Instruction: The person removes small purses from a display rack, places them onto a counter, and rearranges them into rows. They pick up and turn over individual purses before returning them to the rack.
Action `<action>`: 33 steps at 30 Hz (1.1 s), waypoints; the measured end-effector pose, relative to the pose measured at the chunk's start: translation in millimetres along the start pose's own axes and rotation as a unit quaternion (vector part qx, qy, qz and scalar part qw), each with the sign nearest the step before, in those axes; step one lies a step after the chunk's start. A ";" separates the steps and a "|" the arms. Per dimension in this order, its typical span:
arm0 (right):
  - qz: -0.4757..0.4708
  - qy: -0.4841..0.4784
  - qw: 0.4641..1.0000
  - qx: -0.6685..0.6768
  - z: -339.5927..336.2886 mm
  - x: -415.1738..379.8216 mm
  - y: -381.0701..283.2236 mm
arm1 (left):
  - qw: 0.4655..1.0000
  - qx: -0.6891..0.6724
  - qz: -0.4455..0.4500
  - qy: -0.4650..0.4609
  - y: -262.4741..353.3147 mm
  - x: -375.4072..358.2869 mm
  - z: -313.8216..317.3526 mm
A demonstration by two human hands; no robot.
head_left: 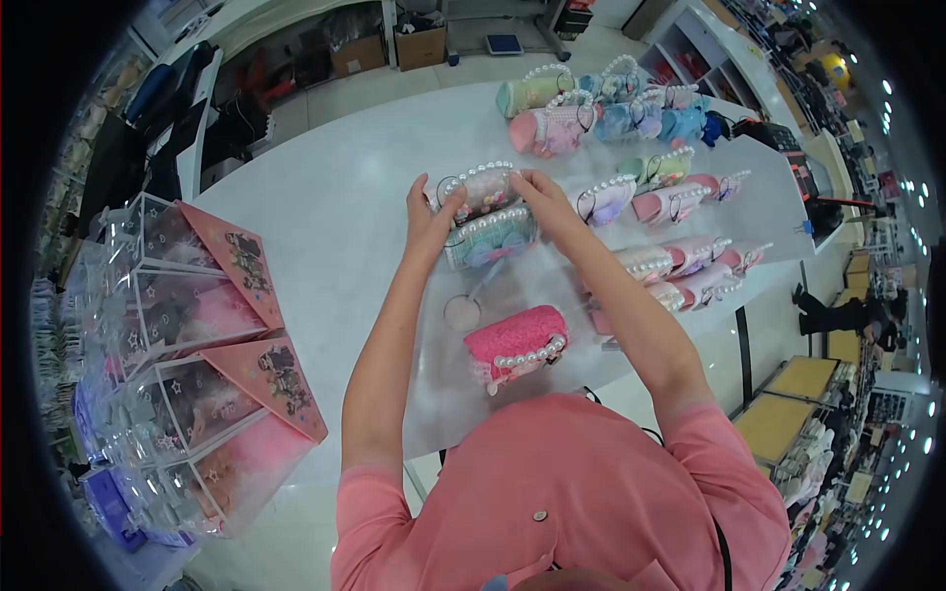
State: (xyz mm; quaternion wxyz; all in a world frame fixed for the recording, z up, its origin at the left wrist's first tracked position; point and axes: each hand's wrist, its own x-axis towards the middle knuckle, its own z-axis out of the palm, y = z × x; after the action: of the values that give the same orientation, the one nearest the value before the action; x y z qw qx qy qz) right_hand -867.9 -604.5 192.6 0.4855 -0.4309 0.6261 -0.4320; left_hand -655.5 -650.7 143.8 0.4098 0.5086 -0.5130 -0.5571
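Observation:
My left hand point(432, 219) and my right hand point(542, 200) hold a small barrel-shaped handbag point(485, 195) by its two ends, thumbs on the near side. The bag looks clear with pale, multicoloured bits, and a pearl-bead handle arches over it. Just below lies a mint green handbag point(480, 246) with a bow and its own pearl handle. Nearer my body sit a bright pink fuzzy handbag point(514, 343) with a pearl handle and a round pale disc on a strip point(461, 313).
Several pastel pearl-handled bags point(562, 128) stand in groups along the right of the white table point(345, 187). Clear boxes with pink printed panels point(246, 266) are stacked at left. A dark-clothed person point(843, 313) is far right, among shop shelves.

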 end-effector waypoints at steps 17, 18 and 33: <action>-0.116 0.098 0.985 -0.079 -0.4 2.5 26.5 | 0.998 -0.055 0.032 -0.009 6.9 -14.0 -8.5; -0.142 0.118 0.977 -0.109 -2.8 -1.0 25.8 | 0.998 -0.055 0.032 0.005 4.2 -12.1 -7.2; -0.278 0.105 0.952 -0.073 -37.8 -260.5 -76.6 | 0.987 -0.069 0.005 0.143 -10.1 -152.1 -53.3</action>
State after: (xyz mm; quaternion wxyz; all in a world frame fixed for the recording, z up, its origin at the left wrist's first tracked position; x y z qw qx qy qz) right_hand -854.7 -369.6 333.4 0.2455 -0.5742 0.5589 -0.5456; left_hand -580.0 -508.8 158.4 0.5155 0.5508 -0.4126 -0.5105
